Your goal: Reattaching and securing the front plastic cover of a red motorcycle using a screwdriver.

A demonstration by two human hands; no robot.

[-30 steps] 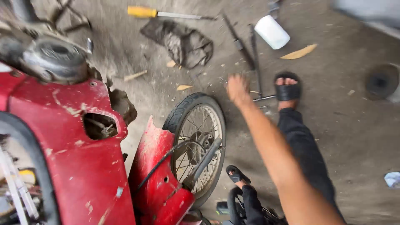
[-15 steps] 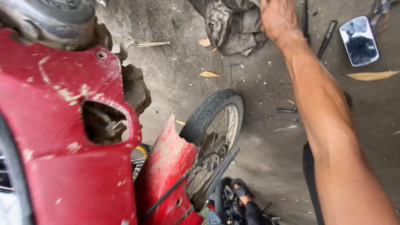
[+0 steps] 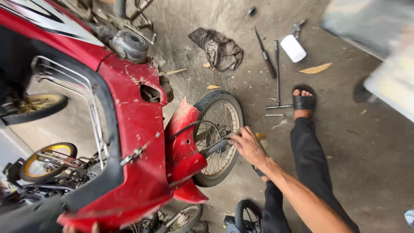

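Reaching with the right hand (image 3: pixel 249 146), fingers half curled and touching the dark fork leg (image 3: pixel 215 146) beside the spoked front wheel with black rubber tyre (image 3: pixel 217 137), not clearly gripping. Standing upright on the grey concrete floor (image 3: pixel 353 164), wheel pointing away toward the dark crumpled rag (image 3: pixel 219 48), under the scratched red plastic fender (image 3: pixel 183 140).
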